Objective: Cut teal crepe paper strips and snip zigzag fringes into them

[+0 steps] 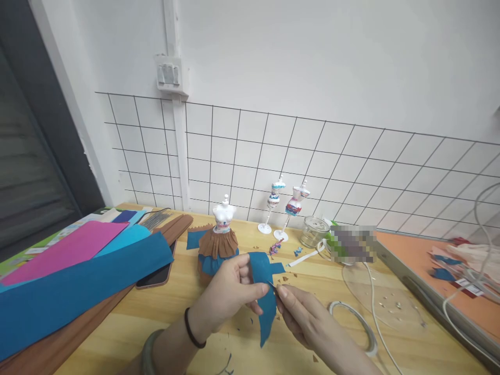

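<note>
My left hand (228, 294) is closed on a small piece of teal fabric (265, 291), holding it up over the wooden table (156, 323). My right hand (308, 320) pinches a thin needle-like tool at the fabric's edge; the tool is too small to name surely. Just behind the hands stands a small white mannequin (223, 216) wearing a brown fringed skirt (217, 245) over teal cloth. A black band sits on my left wrist.
Sheets of teal, pink and brown felt (78, 276) lie at the left, partly over a phone (156, 276). Two more small mannequins (287, 208), a glass jar (314, 232), a tape roll (353, 323), white cables and an orange tray (429, 260) occupy the right.
</note>
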`<action>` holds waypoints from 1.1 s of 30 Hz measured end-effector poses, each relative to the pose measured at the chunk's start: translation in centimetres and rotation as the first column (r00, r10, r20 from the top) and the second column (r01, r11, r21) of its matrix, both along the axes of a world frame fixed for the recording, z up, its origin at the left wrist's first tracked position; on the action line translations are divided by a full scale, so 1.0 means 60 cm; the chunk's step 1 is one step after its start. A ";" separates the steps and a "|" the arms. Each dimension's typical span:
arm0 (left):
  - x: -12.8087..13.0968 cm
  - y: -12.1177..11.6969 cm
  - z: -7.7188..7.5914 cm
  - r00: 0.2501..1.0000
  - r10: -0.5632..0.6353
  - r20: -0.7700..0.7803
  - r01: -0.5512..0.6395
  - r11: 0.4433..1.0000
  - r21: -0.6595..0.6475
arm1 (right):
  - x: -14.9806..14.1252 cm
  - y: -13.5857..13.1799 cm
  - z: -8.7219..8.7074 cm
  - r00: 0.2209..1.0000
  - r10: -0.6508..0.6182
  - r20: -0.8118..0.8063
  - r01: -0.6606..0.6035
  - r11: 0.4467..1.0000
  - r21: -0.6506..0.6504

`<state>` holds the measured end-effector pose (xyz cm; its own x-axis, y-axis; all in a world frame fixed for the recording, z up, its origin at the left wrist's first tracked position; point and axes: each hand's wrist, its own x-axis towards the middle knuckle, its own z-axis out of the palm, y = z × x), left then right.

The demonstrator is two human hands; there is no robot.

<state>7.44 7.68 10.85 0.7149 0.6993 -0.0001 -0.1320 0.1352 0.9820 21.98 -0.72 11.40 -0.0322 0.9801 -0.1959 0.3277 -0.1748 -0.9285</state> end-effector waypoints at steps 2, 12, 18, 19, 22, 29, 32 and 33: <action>-0.001 -0.001 0.001 1.000 0.000 0.019 0.000 1.000 0.002 | 0.000 -0.001 0.000 1.000 0.001 -0.024 -0.001 1.000 -0.001; 0.002 -0.004 -0.004 0.997 0.051 0.060 -0.051 0.999 -0.006 | 0.001 0.003 -0.012 0.997 -0.035 -0.071 0.036 0.999 0.016; 0.008 -0.005 -0.007 0.994 0.082 0.074 -0.081 0.996 -0.022 | 0.005 0.006 -0.024 0.988 -0.082 -0.132 0.087 0.996 0.036; 0.009 -0.006 -0.008 0.994 0.087 0.072 -0.085 0.996 -0.022 | 0.004 0.006 -0.022 0.988 -0.081 -0.133 0.087 0.995 0.041; 0.012 -0.007 -0.010 0.991 0.115 0.069 -0.114 0.993 -0.026 | 0.001 0.006 -0.017 0.992 -0.079 -0.101 0.087 0.994 0.073; 0.016 -0.015 -0.011 0.985 0.159 0.066 -0.153 0.984 -0.096 | 0.004 0.013 -0.030 0.989 -0.108 -0.103 0.115 0.992 0.060; 0.017 -0.017 -0.011 0.984 0.171 0.052 -0.161 0.975 -0.151 | 0.003 0.012 -0.027 0.981 -0.128 -0.147 0.137 0.989 0.056; 0.017 -0.018 -0.012 0.983 0.175 0.051 -0.164 0.973 -0.163 | 0.002 0.011 -0.024 0.980 -0.134 -0.147 0.143 0.989 0.049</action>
<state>8.47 6.63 10.15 0.5881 0.8050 -0.0779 -0.2286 0.2578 0.9388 22.11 -0.05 9.96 0.0812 0.9867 -0.1410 0.1674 -0.1530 -0.9740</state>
